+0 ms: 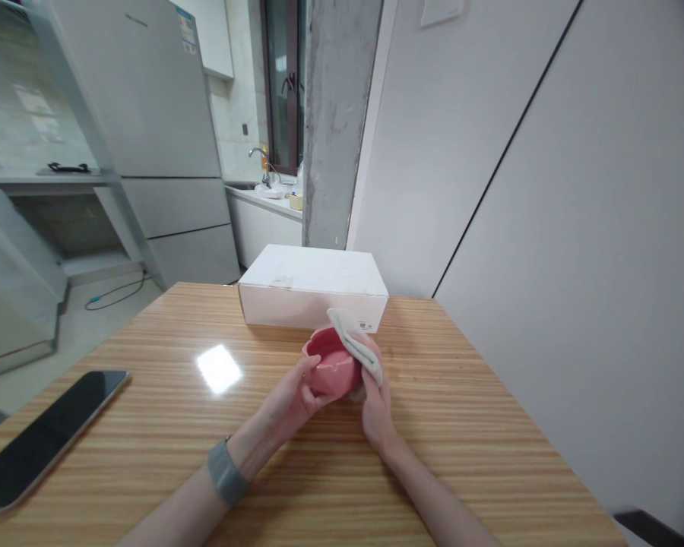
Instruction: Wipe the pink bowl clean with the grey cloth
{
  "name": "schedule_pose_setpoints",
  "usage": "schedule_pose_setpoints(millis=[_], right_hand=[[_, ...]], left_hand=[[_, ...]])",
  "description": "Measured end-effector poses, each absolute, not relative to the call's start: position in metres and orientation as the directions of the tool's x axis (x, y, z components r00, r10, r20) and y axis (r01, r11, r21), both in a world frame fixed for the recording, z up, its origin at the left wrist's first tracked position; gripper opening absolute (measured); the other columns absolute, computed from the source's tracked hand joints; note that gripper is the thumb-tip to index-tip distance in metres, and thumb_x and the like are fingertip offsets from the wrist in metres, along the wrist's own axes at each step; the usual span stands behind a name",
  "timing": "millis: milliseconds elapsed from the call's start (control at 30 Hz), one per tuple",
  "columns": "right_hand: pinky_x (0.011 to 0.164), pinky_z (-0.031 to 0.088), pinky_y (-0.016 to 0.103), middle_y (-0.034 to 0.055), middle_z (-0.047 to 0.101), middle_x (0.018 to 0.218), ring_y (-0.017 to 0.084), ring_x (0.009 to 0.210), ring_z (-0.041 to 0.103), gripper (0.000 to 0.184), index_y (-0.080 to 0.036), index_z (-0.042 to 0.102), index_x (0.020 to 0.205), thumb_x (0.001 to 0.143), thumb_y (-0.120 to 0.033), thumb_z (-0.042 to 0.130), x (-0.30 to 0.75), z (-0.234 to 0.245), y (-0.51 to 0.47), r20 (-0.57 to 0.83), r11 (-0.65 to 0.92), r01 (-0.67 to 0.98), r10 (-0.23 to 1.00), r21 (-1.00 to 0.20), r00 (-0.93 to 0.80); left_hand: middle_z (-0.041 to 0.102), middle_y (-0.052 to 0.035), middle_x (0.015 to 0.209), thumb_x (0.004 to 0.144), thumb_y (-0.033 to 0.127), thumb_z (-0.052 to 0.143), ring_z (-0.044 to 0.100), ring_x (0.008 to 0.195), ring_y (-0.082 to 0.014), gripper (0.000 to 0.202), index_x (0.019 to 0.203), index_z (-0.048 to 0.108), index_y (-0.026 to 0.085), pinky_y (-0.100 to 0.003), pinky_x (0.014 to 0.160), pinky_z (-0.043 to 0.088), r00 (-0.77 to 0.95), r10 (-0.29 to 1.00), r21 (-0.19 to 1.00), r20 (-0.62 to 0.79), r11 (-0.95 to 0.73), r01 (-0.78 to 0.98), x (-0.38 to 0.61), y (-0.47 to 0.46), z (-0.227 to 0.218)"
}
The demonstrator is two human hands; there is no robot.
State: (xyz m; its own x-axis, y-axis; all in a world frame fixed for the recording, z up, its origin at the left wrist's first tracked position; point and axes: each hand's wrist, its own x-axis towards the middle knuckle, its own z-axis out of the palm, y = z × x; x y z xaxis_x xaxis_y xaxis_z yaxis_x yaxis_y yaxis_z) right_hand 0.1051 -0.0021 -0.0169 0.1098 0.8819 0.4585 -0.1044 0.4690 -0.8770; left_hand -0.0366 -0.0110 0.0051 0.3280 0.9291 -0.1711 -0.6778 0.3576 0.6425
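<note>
Above the middle of the table, my left hand [299, 391] grips a small pink bowl [334, 374] with a wavy, notched rim. The thumb lies on the near rim and the other fingers go underneath. The bowl is tilted, so its inside shows. My right hand [378, 410] is closed around a folded whitish cloth [358, 346], which it presses over the right side of the bowl. One end of the cloth sticks up past the rim. Cloth and bowl hide most of the right fingers. A grey band [228, 472] circles my left wrist.
A white box [313, 285] stands on the wood-grain table [444, 425] just behind my hands. A black phone [45, 441] lies near the left edge. To the right rises a white panelled wall [575, 266]. A fridge [137, 99] and a sink counter are farther back.
</note>
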Motion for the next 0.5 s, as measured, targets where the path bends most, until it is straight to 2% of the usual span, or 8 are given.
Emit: schedule_pose_setpoints(millis=[100, 200, 267, 333, 400, 500], right_hand=[[0.114, 0.017, 0.043, -0.0008, 0.024, 0.152, 0.025, 0.139, 0.023, 0.039, -0.029, 0.051, 0.129, 0.092, -0.039, 0.042, 0.103, -0.011, -0.013, 0.606, 0.608, 0.07, 0.794, -0.791, -0.04], [0.115, 0.015, 0.045, -0.002, 0.02, 0.153, 0.025, 0.14, 0.019, 0.041, -0.032, 0.044, 0.134, 0.094, -0.036, 0.037, 0.104, -0.011, -0.014, 0.632, 0.635, 0.097, 0.773, -0.767, -0.061], [0.115, 0.015, 0.045, -0.0031, 0.021, 0.153, 0.023, 0.14, 0.02, 0.041, -0.033, 0.043, 0.135, 0.094, -0.034, 0.037, 0.105, -0.016, -0.013, 0.617, 0.616, 0.066, 0.787, -0.785, -0.008], [0.115, 0.016, 0.045, -0.0033, 0.025, 0.152, 0.023, 0.139, 0.024, 0.04, -0.034, 0.044, 0.134, 0.094, -0.034, 0.038, 0.106, -0.022, -0.012, 0.598, 0.597, 0.036, 0.799, -0.801, 0.065], [0.114, 0.018, 0.045, -0.0021, 0.031, 0.149, 0.022, 0.137, 0.028, 0.039, -0.032, 0.048, 0.131, 0.093, -0.035, 0.041, 0.106, -0.026, -0.011, 0.574, 0.578, 0.002, 0.809, -0.816, 0.125], [0.114, 0.02, 0.042, 0.0003, 0.046, 0.14, 0.021, 0.133, 0.035, 0.039, -0.029, 0.054, 0.126, 0.09, -0.04, 0.048, 0.104, -0.027, -0.008, 0.473, 0.502, -0.117, 0.856, -0.857, 0.207]], left_hand=[[0.057, -0.0078, 0.128, 0.084, 0.028, 0.056, 0.057, 0.113, -0.022, 0.044, 0.128, 0.047, 0.023, -0.035, 0.086, 0.053, 0.328, 0.94, 0.612, -0.099, 0.317, -0.724, -0.039, -0.012, 0.008], [0.054, -0.0082, 0.132, 0.084, 0.03, 0.056, 0.052, 0.119, -0.023, 0.049, 0.131, 0.042, 0.025, -0.036, 0.091, 0.049, 0.367, 0.929, 0.617, -0.048, 0.317, -0.721, -0.039, -0.015, 0.01], [0.053, -0.0081, 0.133, 0.079, 0.027, 0.064, 0.05, 0.122, -0.0244, 0.058, 0.132, 0.04, 0.027, -0.04, 0.095, 0.047, 0.389, 0.921, 0.67, -0.012, 0.296, -0.681, -0.036, -0.018, 0.01], [0.053, -0.0084, 0.133, 0.067, 0.019, 0.075, 0.049, 0.123, -0.0261, 0.071, 0.129, 0.041, 0.027, -0.043, 0.099, 0.043, 0.355, 0.935, 0.764, 0.022, 0.213, -0.608, -0.031, -0.019, 0.01], [0.054, -0.0099, 0.131, 0.055, 0.012, 0.082, 0.048, 0.123, -0.0273, 0.08, 0.125, 0.044, 0.023, -0.044, 0.103, 0.038, 0.244, 0.969, 0.867, 0.047, 0.081, -0.491, -0.027, -0.019, 0.009], [0.055, -0.0125, 0.127, 0.048, 0.017, 0.085, 0.051, 0.119, -0.0278, 0.083, 0.12, 0.045, 0.018, -0.044, 0.104, 0.037, 0.058, 0.994, 0.956, 0.09, -0.07, -0.286, -0.025, -0.018, 0.009]])
